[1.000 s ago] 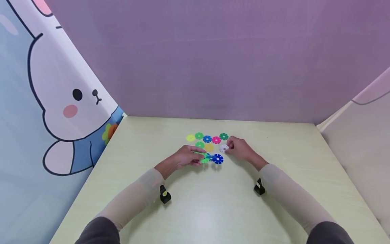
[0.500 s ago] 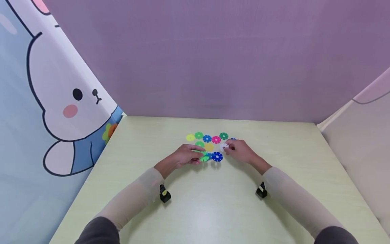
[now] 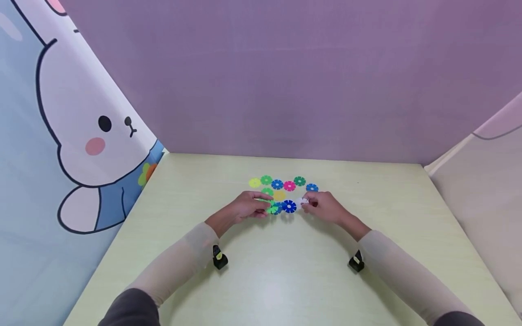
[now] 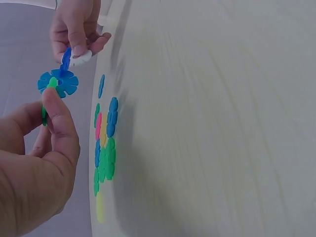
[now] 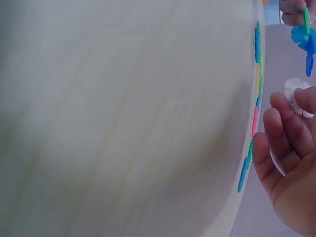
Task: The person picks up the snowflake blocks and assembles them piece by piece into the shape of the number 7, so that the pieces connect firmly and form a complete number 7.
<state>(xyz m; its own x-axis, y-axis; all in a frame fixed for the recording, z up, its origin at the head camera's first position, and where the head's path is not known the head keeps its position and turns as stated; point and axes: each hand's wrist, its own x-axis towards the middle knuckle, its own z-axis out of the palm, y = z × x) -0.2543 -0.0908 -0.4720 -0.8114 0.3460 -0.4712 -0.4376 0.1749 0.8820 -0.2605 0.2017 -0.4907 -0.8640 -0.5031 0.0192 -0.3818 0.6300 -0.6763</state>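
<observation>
My left hand (image 3: 248, 206) pinches a green notched plastic disc (image 3: 272, 208) between thumb and fingers. Slotted onto it is a blue disc (image 4: 69, 85), and a dark blue disc (image 3: 289, 206) is joined crosswise to that one. All three hang above the table. Facing them from the right, my right hand (image 3: 324, 206) pinches a white notched disc (image 5: 295, 94) by its edge. In the right wrist view a small gap shows between the white disc and the dark blue one; in the left wrist view their edges overlap.
Behind the hands, several loose discs lie flat on the pale table (image 3: 265, 271): a yellow one (image 3: 254, 183), a pink one (image 3: 289, 186), a dark green one (image 3: 299, 181) and a blue one (image 3: 312, 187) among them. A purple panel (image 3: 285, 90) rises at the table's back edge.
My right hand has brought the white disc toward me, level with the joined discs, uncovering a blue disc behind it. The left hand has shifted only slightly with its joined discs.
</observation>
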